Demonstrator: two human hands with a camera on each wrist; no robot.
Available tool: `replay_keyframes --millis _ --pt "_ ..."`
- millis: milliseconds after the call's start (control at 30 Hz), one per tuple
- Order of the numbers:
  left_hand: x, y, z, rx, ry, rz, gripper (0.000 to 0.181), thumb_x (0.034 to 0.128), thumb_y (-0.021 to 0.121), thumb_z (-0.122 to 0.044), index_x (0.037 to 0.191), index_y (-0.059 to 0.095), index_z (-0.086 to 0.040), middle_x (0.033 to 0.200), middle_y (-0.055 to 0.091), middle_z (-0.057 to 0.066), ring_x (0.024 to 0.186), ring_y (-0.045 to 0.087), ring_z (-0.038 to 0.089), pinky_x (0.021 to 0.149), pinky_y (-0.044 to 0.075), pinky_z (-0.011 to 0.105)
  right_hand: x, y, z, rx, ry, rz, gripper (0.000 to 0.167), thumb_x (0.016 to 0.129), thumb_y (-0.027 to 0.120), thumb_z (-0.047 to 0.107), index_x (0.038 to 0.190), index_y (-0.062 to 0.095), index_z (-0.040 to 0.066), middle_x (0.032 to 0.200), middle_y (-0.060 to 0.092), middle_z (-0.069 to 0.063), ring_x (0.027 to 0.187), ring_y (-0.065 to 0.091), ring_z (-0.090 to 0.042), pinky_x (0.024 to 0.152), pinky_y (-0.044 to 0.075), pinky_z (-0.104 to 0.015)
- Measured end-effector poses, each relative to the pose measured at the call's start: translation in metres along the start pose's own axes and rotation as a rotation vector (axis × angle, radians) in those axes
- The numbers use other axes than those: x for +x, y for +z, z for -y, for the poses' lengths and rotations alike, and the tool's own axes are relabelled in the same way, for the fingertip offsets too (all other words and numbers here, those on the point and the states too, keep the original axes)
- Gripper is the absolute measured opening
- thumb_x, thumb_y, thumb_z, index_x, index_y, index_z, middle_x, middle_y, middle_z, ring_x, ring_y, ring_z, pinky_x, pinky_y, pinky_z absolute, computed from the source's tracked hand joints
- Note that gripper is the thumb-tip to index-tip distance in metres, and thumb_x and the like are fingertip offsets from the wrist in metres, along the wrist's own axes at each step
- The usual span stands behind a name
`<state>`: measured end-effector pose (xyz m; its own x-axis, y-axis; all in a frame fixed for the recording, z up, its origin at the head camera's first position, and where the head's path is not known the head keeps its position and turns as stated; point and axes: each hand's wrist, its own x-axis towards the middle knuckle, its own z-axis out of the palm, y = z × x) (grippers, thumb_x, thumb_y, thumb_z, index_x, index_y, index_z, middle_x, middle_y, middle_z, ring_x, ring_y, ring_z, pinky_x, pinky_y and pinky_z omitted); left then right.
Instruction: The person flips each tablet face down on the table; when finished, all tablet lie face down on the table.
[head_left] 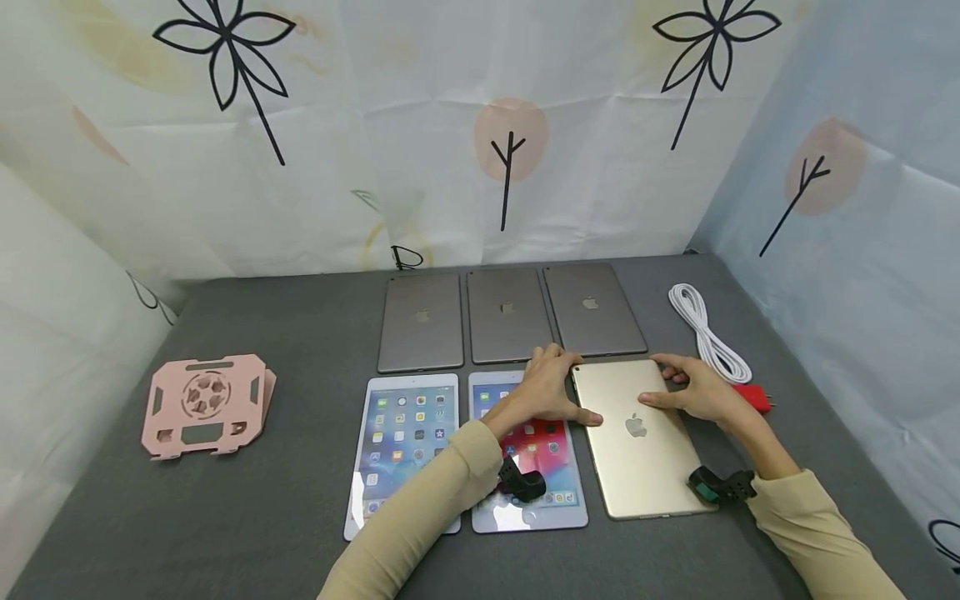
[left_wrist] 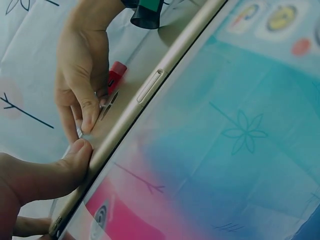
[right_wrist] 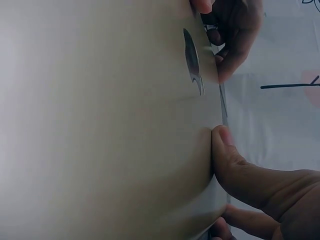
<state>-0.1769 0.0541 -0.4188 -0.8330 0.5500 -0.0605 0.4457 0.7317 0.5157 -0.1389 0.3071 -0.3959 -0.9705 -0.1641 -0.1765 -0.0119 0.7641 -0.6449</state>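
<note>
A gold tablet (head_left: 637, 475) lies back side up at the right of the front row, its apple logo showing. My left hand (head_left: 549, 387) grips its upper left corner, thumb on the back. My right hand (head_left: 696, 390) pinches the upper right edge, thumb on the back and fingers along the edge. Up close in the left wrist view, the left thumb (left_wrist: 75, 160) presses the gold edge. The right wrist view shows the right thumb (right_wrist: 222, 145) at the tablet's edge; the fingertips underneath are partly hidden. A white tablet (head_left: 551, 492) with a lit screen lies beneath my left forearm.
Another lit white tablet (head_left: 405, 433) lies left of it. Behind stand in a row three grey tablets (head_left: 420, 325), backs up. A pink folding stand (head_left: 202, 404) is at far left. A white cable (head_left: 708, 333) and a red plug (head_left: 753, 397) lie at right.
</note>
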Motion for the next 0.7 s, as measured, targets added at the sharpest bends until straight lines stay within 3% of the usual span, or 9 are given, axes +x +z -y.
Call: replay_keyframes --millis 367,567,700 --pt "-0.005 -0.001 0.000 0.004 0.027 -0.003 0.092 0.0710 0.089 -0.057 0.145 0.056 -0.014 0.139 0.053 0.009 0.113 0.042 0.020 0.092 0.036 0.027 0.000 0.001 0.003 -0.093 -0.004 -0.013 0.083 0.084 0.086 0.026 0.143 0.046 -0.016 0.118 0.058 -0.029 0.100 0.053 -0.034 0.079 0.046 -0.036" --pt "-0.005 0.000 0.001 0.006 0.033 -0.015 0.092 0.0705 0.088 -0.058 0.144 0.057 -0.014 0.139 0.053 0.009 0.112 0.042 0.020 0.092 0.036 0.027 -0.003 0.005 0.015 -0.174 -0.090 -0.069 0.065 0.081 0.087 0.019 0.132 0.060 -0.010 0.109 0.061 -0.029 0.089 0.056 -0.031 0.072 0.047 -0.036" --pt "-0.007 0.001 0.002 0.004 0.043 -0.028 0.093 0.0710 0.088 -0.059 0.145 0.056 -0.013 0.139 0.053 0.010 0.112 0.042 0.020 0.094 0.037 0.028 -0.007 0.009 0.029 -0.169 -0.129 -0.056 0.055 0.085 0.083 0.020 0.130 0.064 -0.006 0.105 0.060 -0.026 0.087 0.058 -0.030 0.069 0.048 -0.037"
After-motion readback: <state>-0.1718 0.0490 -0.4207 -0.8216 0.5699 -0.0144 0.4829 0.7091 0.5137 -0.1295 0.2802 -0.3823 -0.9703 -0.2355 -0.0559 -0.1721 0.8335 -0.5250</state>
